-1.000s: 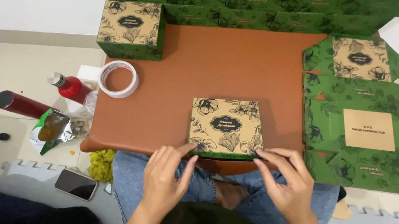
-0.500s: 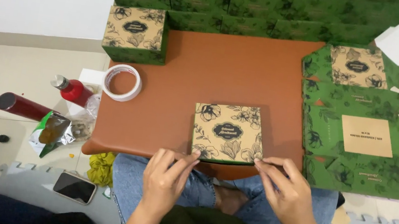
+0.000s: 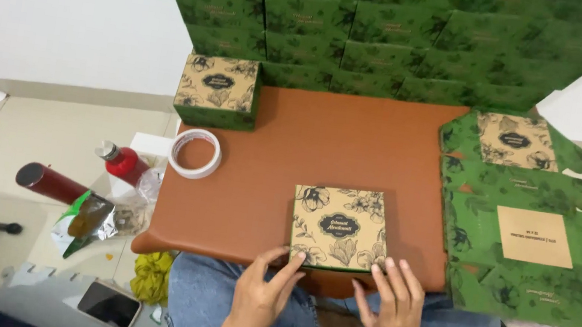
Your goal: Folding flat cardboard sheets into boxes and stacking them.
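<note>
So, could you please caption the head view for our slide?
Both hands, left hand and right hand, press the front edge of a folded floral box on a brown table.

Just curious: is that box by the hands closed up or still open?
Closed: the box sits flat on the table, its patterned lid down, no flaps sticking up.

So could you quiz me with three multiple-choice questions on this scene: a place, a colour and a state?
1. Where is the tape roll?
A. at the table's left edge
B. on the floor
C. on a box

2. What colour is the table?
A. white
B. reddish brown
C. blue

3. The box by both hands is
A. lying flat, unfolded
B. open
C. closed

Key: 1 A, it overhangs the table's left side. 2 B, its bare top shows. 3 C, the left hand and right hand touch its near edge, lid shut.
</note>
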